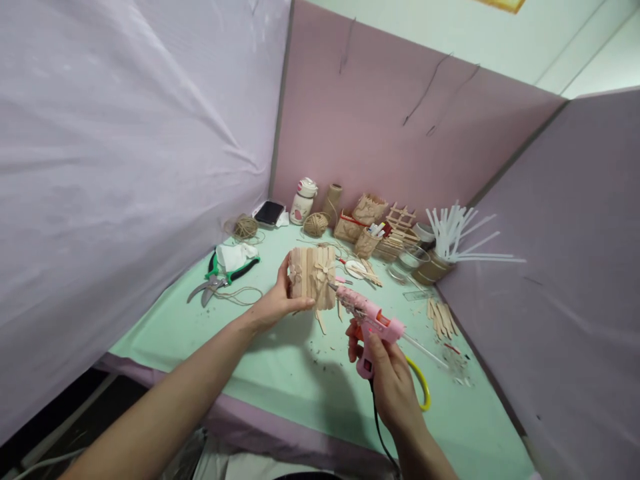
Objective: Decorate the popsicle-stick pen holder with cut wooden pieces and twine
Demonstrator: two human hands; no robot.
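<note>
Pale wooden piece (309, 279) made of upright flat sticks, bow-like trim on front, gripped in left hand (276, 301) above the green table (265, 380). Right hand (393, 373) wrapped round pink glue gun (367, 312), nozzle at the piece's right edge; can't tell if touching. Piece's back hidden. Yellow ring (425, 383) part-covered by right hand. Pruners (203, 292) left, twine ball (315, 224) and bottle (303, 201) behind.

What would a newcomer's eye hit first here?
Probably the pink plastic glue gun in the grip of the right hand, right of centre, its nozzle pointed at the pale wooden-stick piece in the left hand. Next, the fan of long white sticks in a brown round container, back right; then the green-handled metal shears, left.
</note>
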